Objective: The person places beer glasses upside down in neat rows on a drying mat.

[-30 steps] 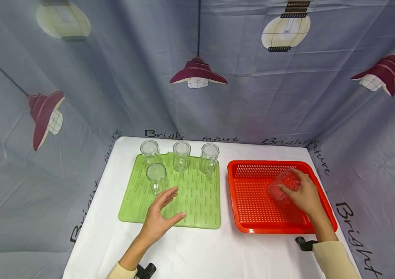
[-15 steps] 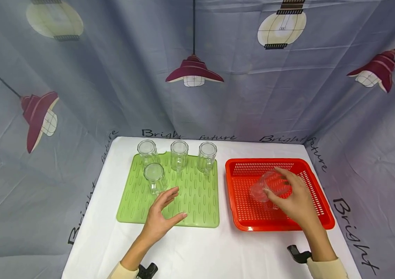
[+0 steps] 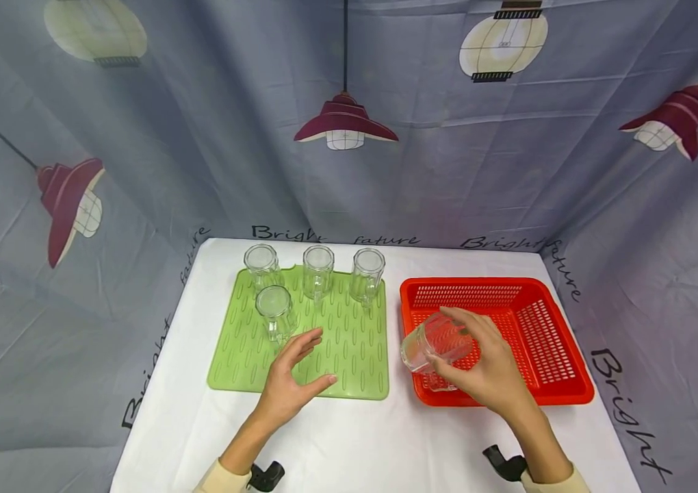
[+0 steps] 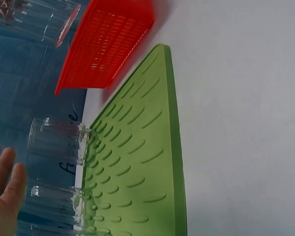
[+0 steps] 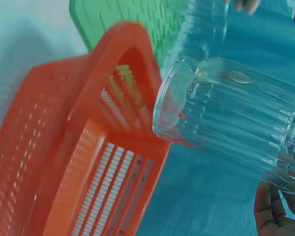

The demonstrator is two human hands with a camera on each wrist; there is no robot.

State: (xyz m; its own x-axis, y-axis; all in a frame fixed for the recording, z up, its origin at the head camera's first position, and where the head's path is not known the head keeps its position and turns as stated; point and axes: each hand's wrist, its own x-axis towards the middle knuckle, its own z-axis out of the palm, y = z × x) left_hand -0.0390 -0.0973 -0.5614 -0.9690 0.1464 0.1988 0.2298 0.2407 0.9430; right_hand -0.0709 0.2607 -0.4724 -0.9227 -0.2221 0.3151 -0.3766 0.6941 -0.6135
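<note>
My right hand [image 3: 486, 363] grips a clear glass mug [image 3: 425, 348] by one end of its body, over the left side of the red basket [image 3: 561, 396]. The mug is tilted, its free end pointing left and its handle toward the front. In the right wrist view, this mug [image 5: 226, 113] appears close up, with fingertips [image 5: 268, 206] at its far end. My left hand [image 3: 290, 383] hovers over the front of the green mat [image 3: 349, 370], thumb and fingers spread and holding nothing. Near it stands a glass mug [image 3: 275, 311] on the mat.
Along the mat's back edge stand three more glass mugs, at left [image 3: 263, 266], middle [image 3: 318, 270] and right [image 3: 367, 274]. The mat and basket lie side by side on a white-covered table [image 3: 373, 445]. A printed grey curtain [image 3: 423, 185] surrounds the table's back and sides.
My right hand has moved left across the basket with the glass mug, from its right side to its left rim, and the mug has come up. My left hand has barely moved.
</note>
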